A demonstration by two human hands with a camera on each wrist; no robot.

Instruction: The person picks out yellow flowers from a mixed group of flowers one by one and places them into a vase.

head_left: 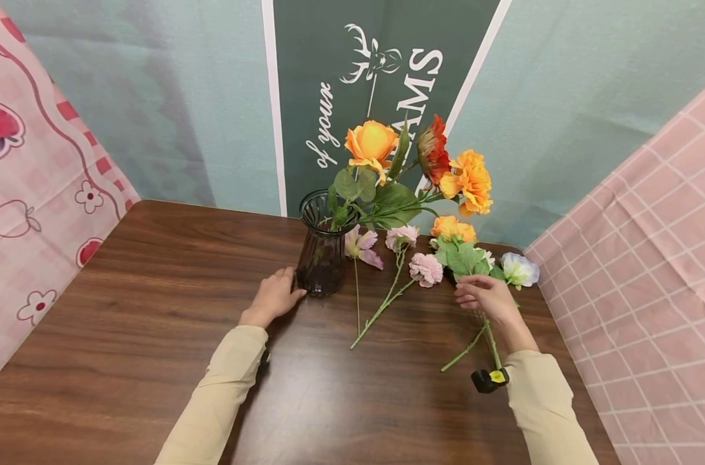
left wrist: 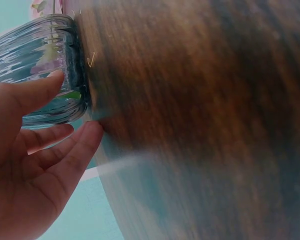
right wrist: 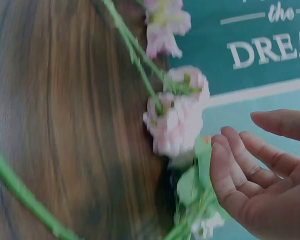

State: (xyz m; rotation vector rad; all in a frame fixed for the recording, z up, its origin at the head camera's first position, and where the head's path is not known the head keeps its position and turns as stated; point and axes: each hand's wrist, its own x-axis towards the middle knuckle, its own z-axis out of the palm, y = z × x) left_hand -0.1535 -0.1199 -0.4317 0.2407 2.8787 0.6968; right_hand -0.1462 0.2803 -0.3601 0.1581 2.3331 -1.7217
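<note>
A dark ribbed glass vase (head_left: 320,265) stands upright at the back of the table. In it lean an orange rose (head_left: 371,143), a red flower (head_left: 432,152) and a ruffled orange flower (head_left: 470,182), tilted to the right. My left hand (head_left: 275,297) lies by the vase's base, its thumb at the glass in the left wrist view and its fingers fairly straight beside it. Loosely bent and holding nothing, my right hand (head_left: 492,302) hovers over flowers on the right, near an orange bloom (head_left: 453,229) with green leaves and a pale blue-white flower (head_left: 519,270).
Pink carnation-like blooms (head_left: 426,270) on a branched stem and a lilac flower (head_left: 364,248) lie right of the vase. More green stems (head_left: 465,349) lie under the right hand. Fabric walls, including a pink grid cloth (head_left: 649,271), border the wooden table (head_left: 172,284).
</note>
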